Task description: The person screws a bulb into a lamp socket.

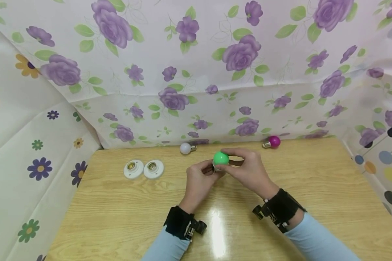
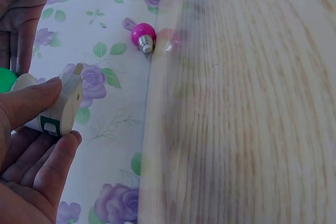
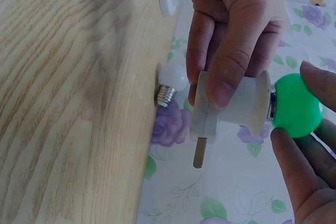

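Note:
My left hand (image 1: 197, 181) grips a white plug-in lamp socket (image 3: 239, 103), its thumb laid along the body. A flat metal prong (image 3: 199, 153) sticks out of the socket's plug end. The fingertips of my right hand (image 1: 249, 170) pinch a round green bulb (image 3: 298, 105) at the socket's open end. Between bulb and socket rim, a thin band of the bulb's metal base shows; the rest is hidden inside. Both hands are raised over the table's middle. In the left wrist view, the socket's plug face (image 2: 71, 106) points toward the camera.
Two white round lamp holders (image 1: 133, 169) (image 1: 153, 169) lie side by side on the wooden table (image 1: 117, 217), at the left. A white bulb (image 1: 185, 148) and a magenta bulb (image 1: 274, 141) lie along the back edge, near the flowered cloth (image 1: 215, 108).

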`<state>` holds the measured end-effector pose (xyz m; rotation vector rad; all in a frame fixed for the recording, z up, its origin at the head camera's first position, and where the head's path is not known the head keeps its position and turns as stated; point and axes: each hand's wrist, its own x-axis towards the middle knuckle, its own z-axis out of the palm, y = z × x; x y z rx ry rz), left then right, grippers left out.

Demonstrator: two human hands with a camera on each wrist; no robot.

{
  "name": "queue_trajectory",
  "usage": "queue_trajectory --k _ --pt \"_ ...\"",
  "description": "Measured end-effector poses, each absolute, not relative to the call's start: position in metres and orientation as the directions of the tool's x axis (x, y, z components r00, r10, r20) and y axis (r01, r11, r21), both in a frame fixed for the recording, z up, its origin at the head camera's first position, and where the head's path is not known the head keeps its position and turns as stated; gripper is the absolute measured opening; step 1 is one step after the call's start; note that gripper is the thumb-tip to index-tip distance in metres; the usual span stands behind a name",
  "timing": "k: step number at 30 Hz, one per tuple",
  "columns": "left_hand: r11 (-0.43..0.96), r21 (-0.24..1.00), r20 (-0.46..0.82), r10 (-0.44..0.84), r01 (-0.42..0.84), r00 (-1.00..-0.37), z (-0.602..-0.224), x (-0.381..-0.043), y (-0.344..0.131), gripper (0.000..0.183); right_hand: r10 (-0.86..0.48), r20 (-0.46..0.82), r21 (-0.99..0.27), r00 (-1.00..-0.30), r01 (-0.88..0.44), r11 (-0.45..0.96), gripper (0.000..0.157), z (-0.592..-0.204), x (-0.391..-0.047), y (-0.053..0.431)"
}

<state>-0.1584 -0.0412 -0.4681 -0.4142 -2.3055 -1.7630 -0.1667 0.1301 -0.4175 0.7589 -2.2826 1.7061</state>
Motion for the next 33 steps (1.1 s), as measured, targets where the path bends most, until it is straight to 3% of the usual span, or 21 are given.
queue_trajectory --k 10,19,25,33 --pt "0.243 0.912 0.316 0.096 0.331 -0.944 -0.469 -0.158 -0.043 0.034 -0.260 0.463 -0.821 -0.847 -0.520 0.234 0.044 -0.420 -0.166 0.129" --pt "0.181 0.927 0.313 0.111 0.329 -0.943 -0.471 -0.161 -0.045 0.034 -0.362 0.386 -0.801 -0.849 -0.503 0.326 0.047 -0.410 -0.172 0.138" --pt "0.156 0.930 0.317 0.111 0.332 -0.942 -0.470 -0.162 -0.043 0.032 -0.489 0.331 -0.817 -0.807 -0.504 0.279 0.042 -0.387 -0.167 0.136" --pt "0.170 0.925 0.327 0.101 0.340 -0.940 -0.471 -0.161 -0.041 0.030 -0.456 0.309 -0.850 -0.835 -0.457 0.262 0.038 -0.390 -0.165 0.133"
